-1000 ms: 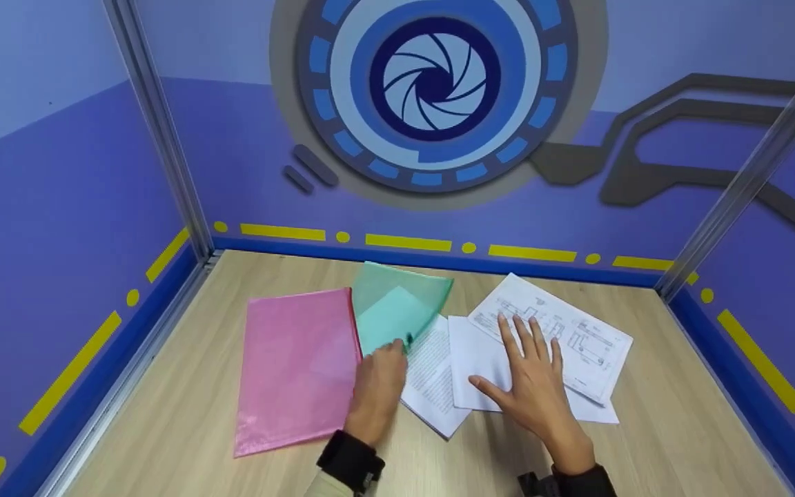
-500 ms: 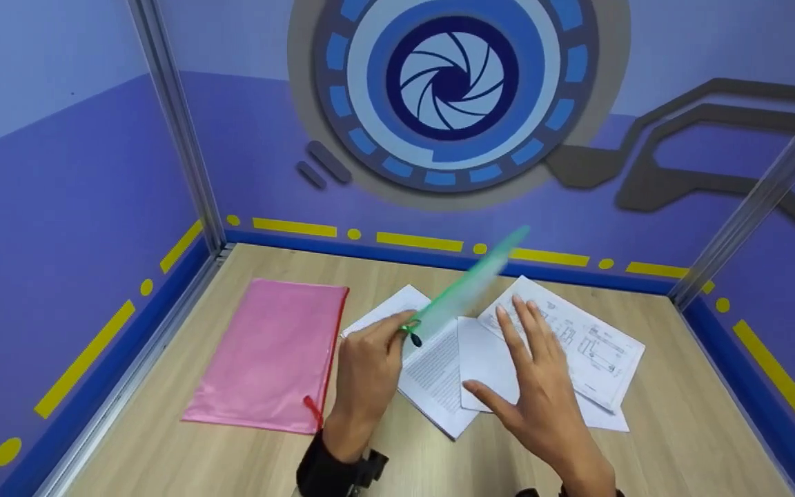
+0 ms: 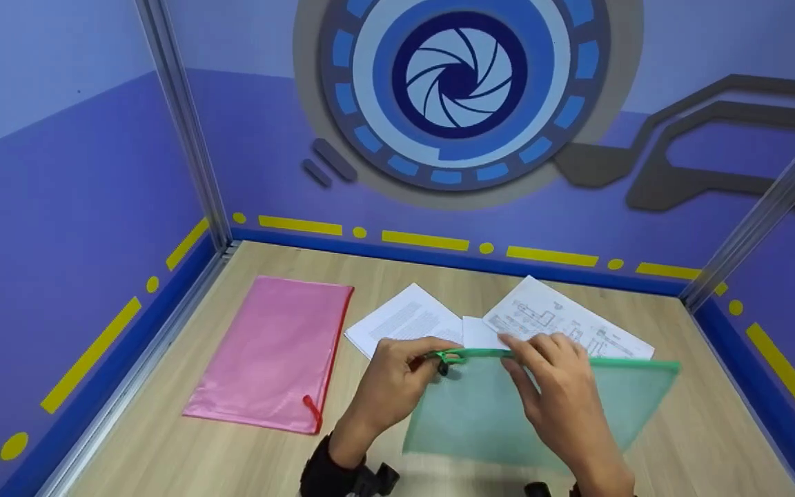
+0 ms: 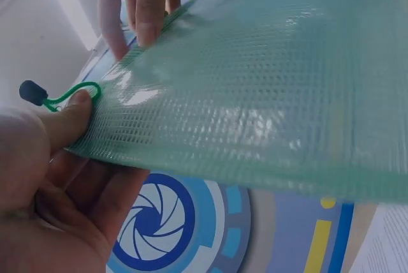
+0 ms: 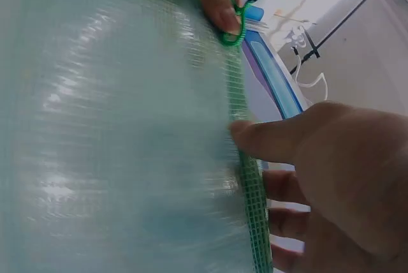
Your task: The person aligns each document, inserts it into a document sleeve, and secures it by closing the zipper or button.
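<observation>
Both hands hold a translucent green zipper pouch [image 3: 480, 414] by its upper, zippered edge, the body hanging down toward me. My left hand [image 3: 401, 379] pinches the corner beside the zipper pull [image 3: 443, 366], a green cord with a black tip. Further along the same edge, my right hand [image 3: 553, 386] pinches it between thumb and fingers. In the right wrist view the thumb [image 5: 264, 139] lies on the near side of the green edge, with the other fingers behind. The left wrist view shows the left thumb [image 4: 73, 117] pressing the corner next to the cord.
A pink zipper pouch [image 3: 270, 352] with a red edge lies flat on the left of the wooden table [image 3: 156, 442]. Behind the green pouch lie printed text sheets [image 3: 404, 317], a partly covered white sheet [image 3: 480, 333] and a sheet with line drawings [image 3: 563, 321]. Walls enclose the table.
The green pouch has been lifted off the papers and swung round toward me, its zippered edge now on top. My right hand has left the papers and taken hold of that edge.
</observation>
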